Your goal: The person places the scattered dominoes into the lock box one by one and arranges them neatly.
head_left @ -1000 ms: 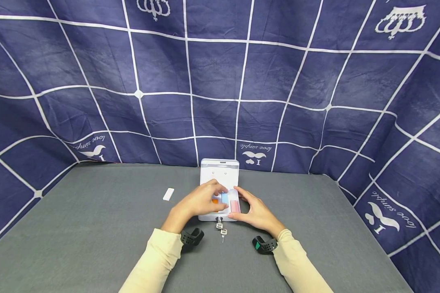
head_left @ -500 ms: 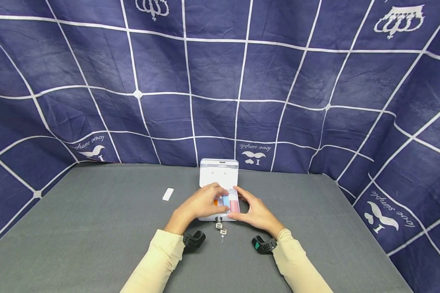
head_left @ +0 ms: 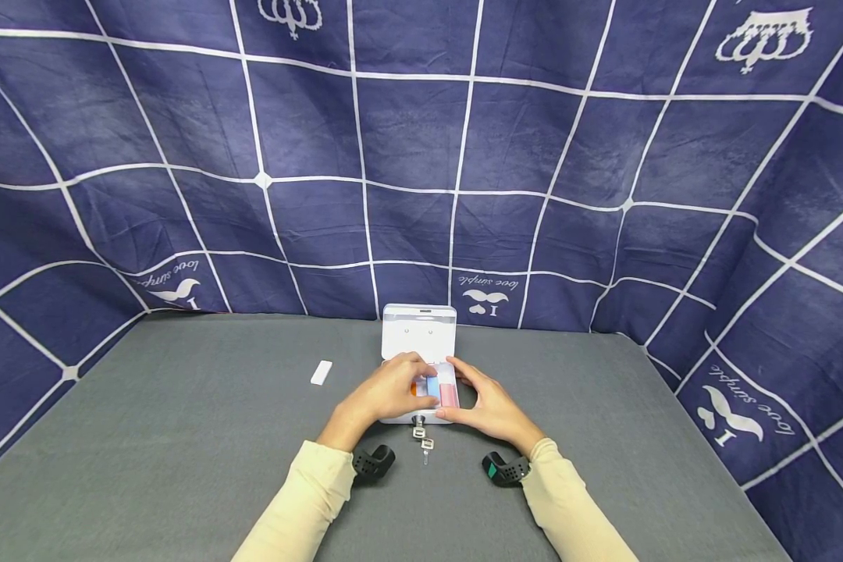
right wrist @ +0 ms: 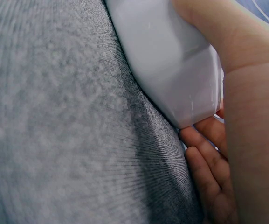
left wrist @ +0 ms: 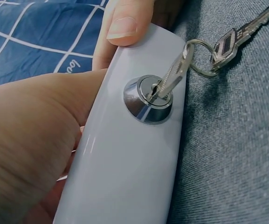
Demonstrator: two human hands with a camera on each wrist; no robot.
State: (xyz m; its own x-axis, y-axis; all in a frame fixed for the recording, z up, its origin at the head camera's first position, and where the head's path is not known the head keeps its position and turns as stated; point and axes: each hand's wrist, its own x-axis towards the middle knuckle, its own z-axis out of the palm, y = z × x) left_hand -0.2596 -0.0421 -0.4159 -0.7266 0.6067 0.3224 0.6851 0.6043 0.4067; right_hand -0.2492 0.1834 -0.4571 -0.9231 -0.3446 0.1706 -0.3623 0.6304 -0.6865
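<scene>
A white lockable box (head_left: 419, 332) lies on the grey table with its lid raised at the back. Its front bears a round metal lock (left wrist: 149, 99) with a key (left wrist: 174, 77) in it; a second key (left wrist: 237, 39) hangs from the ring. Inside, my left hand (head_left: 393, 386) pinches a small blue block-like thing (head_left: 432, 388) between thumb and fingers. Right beside it lies a pink-and-white thing (head_left: 448, 394). Something orange (head_left: 414, 388) shows partly behind the left hand. My right hand (head_left: 488, 398) grips the box's right side, thumb at the front corner and fingers around the far side.
A small white flat block (head_left: 321, 372) lies on the grey cloth table (head_left: 218, 437), left of the box. Behind the table hangs a blue curtain (head_left: 421, 156) with white grid lines.
My left hand has shifted slightly right with the blue thing, which now sits close against the pink-and-white one. My right hand stays on the box.
</scene>
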